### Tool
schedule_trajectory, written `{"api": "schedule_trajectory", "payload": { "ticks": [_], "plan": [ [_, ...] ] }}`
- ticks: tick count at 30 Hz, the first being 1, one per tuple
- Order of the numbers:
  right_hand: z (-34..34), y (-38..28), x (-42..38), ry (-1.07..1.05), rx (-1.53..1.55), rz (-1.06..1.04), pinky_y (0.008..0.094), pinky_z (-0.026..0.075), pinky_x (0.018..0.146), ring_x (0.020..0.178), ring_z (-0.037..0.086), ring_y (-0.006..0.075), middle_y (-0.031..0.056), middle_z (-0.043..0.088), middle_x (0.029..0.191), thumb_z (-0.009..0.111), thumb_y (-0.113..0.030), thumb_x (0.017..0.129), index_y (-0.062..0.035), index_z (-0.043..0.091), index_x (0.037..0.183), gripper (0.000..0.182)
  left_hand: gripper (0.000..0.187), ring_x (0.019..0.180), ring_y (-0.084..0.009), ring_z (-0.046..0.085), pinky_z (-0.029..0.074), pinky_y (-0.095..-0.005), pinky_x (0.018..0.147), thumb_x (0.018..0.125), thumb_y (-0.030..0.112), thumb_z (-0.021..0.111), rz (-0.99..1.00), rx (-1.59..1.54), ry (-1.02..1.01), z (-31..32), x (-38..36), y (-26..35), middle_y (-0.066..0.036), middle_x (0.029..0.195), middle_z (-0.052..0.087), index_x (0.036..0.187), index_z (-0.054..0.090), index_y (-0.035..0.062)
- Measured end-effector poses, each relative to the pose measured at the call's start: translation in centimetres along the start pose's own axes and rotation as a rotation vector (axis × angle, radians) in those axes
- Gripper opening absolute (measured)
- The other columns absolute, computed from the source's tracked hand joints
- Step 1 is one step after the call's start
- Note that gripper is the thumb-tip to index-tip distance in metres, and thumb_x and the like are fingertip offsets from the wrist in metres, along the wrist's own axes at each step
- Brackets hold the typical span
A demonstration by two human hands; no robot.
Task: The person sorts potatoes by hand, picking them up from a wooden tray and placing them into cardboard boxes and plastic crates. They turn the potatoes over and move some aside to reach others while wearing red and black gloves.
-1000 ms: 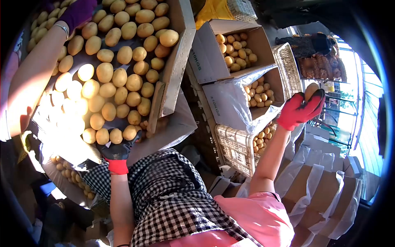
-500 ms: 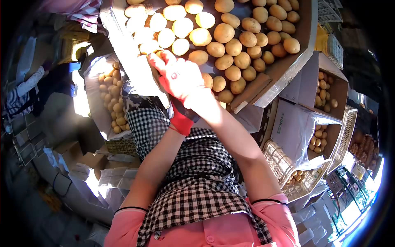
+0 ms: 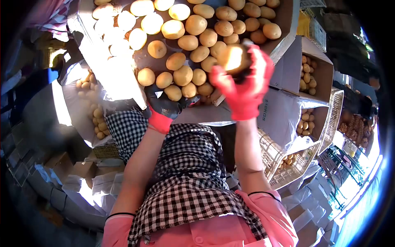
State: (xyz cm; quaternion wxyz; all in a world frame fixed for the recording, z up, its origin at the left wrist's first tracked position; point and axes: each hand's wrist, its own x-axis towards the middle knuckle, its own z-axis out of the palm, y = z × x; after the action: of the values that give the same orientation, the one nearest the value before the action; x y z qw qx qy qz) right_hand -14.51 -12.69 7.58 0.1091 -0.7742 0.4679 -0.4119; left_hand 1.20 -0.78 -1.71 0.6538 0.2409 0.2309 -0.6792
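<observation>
My right hand, in a red glove with a dark palm, is raised over the right part of a cardboard tray. Its fingers grip a potato, blurred by motion and brightly sunlit. At the tray's near edge is my left hand, gloved in red with a dark coating. Its thumb and fingers are apart, close to the nearest potatoes. Many more loose potatoes lie across the tray's dark bottom.
To the right stand boxes of potatoes and a cream plastic crate. A lined crate of potatoes is at the left, with cardboard boxes below it. Checked cloth of another person shows at the upper left.
My right hand has swung from the tray's left edge to the right and now holds a potato. My left hand has come up to the near edge. The view has shifted right.
</observation>
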Motion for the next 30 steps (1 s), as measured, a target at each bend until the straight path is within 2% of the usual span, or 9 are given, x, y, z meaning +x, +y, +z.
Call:
{"api": "schedule_trajectory", "payload": {
  "ticks": [2,5,6,14,19,21,24,26,30],
  "plan": [
    [-7.5,3.6,2.0,0.138,-0.533,0.460,0.0415,0.053,0.085,0.103,0.059,0.0324,0.0210,0.054,0.122,0.074,-0.028,0.082,-0.0045,0.047,0.140,0.068,0.078,0.132,-0.0382,0.043,0.041,-0.0656,0.101,0.086,0.067,0.052,0.031,0.033,-0.007,0.8,-0.3,-0.4,-0.013,0.147,0.040,0.144,0.038,0.0159],
    [-8.1,5.0,2.2,-0.083,-0.652,0.362,0.0400,0.052,0.081,0.094,0.063,0.0342,0.0183,0.060,0.114,0.071,-0.025,0.083,-0.0063,0.050,0.134,0.058,0.078,0.134,-0.0380,0.041,0.040,-0.0669,0.102,0.086,0.066,0.052,0.046,0.072,-0.049,1.8,-1.1,-0.8,-0.013,0.148,0.038,0.145,0.037,0.0165],
    [-5.0,2.5,2.1,-0.242,-0.183,0.614,0.0391,0.052,0.082,0.100,0.064,0.0285,0.0137,0.066,0.112,0.066,-0.030,0.088,-0.0103,0.050,0.139,0.057,0.078,0.135,-0.0382,0.040,0.039,-0.0676,0.103,0.086,0.066,0.051,0.045,0.072,0.006,1.4,-0.8,-0.8,-0.013,0.148,0.038,0.145,0.037,0.0165],
    [7.0,3.4,4.3,-0.988,-0.233,0.444,0.0472,0.053,0.079,0.098,0.064,0.0384,0.0200,0.062,0.114,0.062,-0.034,0.082,-0.0249,0.045,0.136,0.057,0.081,0.134,-0.0384,0.041,0.038,-0.0695,0.103,0.085,0.067,0.053,0.019,0.034,-0.007,-0.2,0.0,-1.0,-0.012,0.149,0.039,0.145,0.038,0.0137],
    [-6.1,5.8,4.9,-0.098,-0.369,0.340,0.0507,0.047,0.094,0.104,0.062,0.0382,0.0186,0.058,0.119,0.068,-0.032,0.079,-0.0229,0.050,0.139,0.063,0.074,0.140,-0.0384,0.033,0.036,-0.0677,0.107,0.096,0.061,0.041,-0.067,-0.111,-0.210,-1.0,-0.1,-0.8,-0.014,0.153,0.032,0.150,0.025,0.0129],
    [-9.7,9.8,4.8,0.076,-1.285,0.139,0.0457,0.038,0.104,0.105,0.060,0.0306,0.0127,0.062,0.115,0.069,-0.030,0.081,-0.0210,0.050,0.141,0.063,0.073,0.140,-0.0380,0.034,0.036,-0.0662,0.108,0.096,0.059,0.042,-0.026,-0.076,-0.200,-0.4,-0.3,-1.2,-0.014,0.153,0.033,0.150,0.025,0.0127],
    [-4.6,4.1,0.6,-0.606,-0.548,0.036,0.0564,0.021,0.115,0.126,0.047,0.0330,0.0147,0.065,0.109,0.061,-0.033,0.085,-0.0147,0.061,0.124,0.044,0.077,0.138,-0.0381,0.036,0.037,-0.0644,0.107,0.093,0.063,0.045,0.033,0.013,-0.168,-0.1,-0.2,-1.5,-0.014,0.151,0.034,0.149,0.027,0.0138],
    [0.0,1.1,-3.3,-0.922,-0.688,-0.112,0.0542,0.020,0.117,0.124,0.047,0.0323,0.0134,0.065,0.105,0.070,-0.035,0.078,-0.0081,0.064,0.116,0.047,0.088,0.136,-0.0393,0.038,0.037,-0.0636,0.105,0.085,0.074,0.047,0.071,0.112,-0.103,-0.4,-0.4,-1.5,-0.014,0.151,0.035,0.149,0.031,0.0164],
    [3.3,1.8,-5.7,-0.871,-0.873,-0.139,0.0552,0.016,0.118,0.124,0.046,0.0379,0.0187,0.064,0.109,0.069,-0.034,0.077,0.0021,0.060,0.118,0.056,0.091,0.133,-0.0393,0.041,0.040,-0.0626,0.102,0.080,0.076,0.050,-0.032,0.098,-0.009,-1.0,-0.4,-1.1,-0.014,0.149,0.037,0.147,0.035,0.0161]
  ]
}}
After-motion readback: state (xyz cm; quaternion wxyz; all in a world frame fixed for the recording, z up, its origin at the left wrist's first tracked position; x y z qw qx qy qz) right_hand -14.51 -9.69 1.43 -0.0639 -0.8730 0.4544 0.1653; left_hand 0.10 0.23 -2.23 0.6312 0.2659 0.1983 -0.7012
